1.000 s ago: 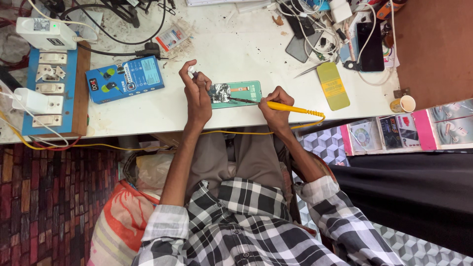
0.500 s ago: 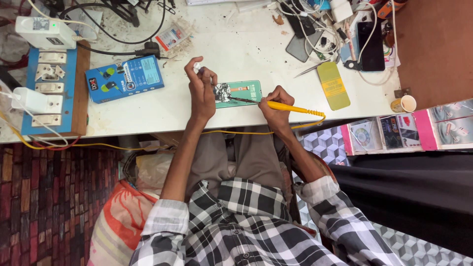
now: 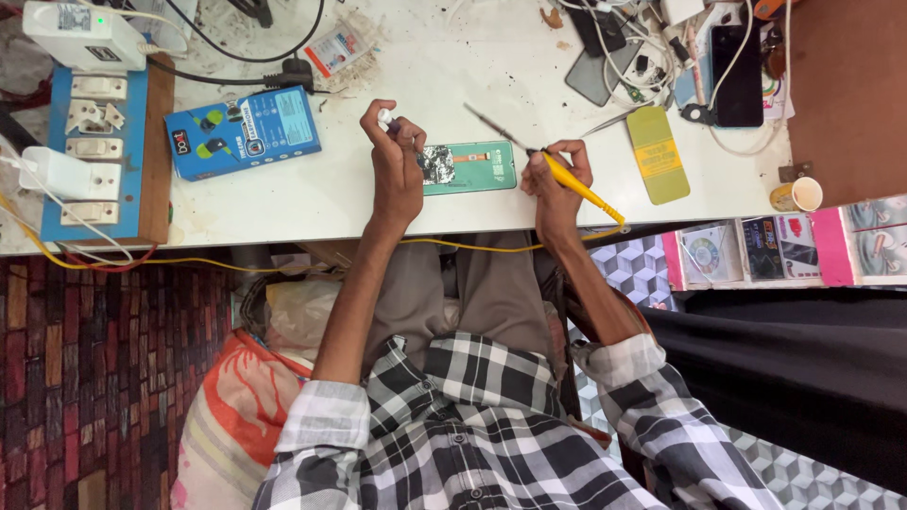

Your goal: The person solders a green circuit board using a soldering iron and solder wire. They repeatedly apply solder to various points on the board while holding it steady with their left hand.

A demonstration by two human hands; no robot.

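the left hand (image 3: 395,170) is raised over the white worktable (image 3: 453,66), fingers curled closed around a small white object (image 3: 385,117) pinched at the fingertips; what the object is cannot be determined. the right hand (image 3: 557,179) is closed in a pen grip around a soldering iron with a yellow handle (image 3: 578,186), its thin metal shaft angled up and to the left, the tip raised clear of the table surface. a green phone board panel (image 3: 470,168) lies flat on the table between the two hands, near the front edge, with a crinkled silver foil patch (image 3: 436,164) at its left end, just beside the left hand. a yellow cord (image 3: 472,246) runs along the table's front edge below both wrists. a blue box (image 3: 243,132) lies to the left of the left hand, well apart from it. a blue switch board (image 3: 90,151) sits at the far left of the table. a yellow phone case (image 3: 658,154) lies to the right of the right hand. a dark phone (image 3: 737,62) rests among tangled cables at the upper right.
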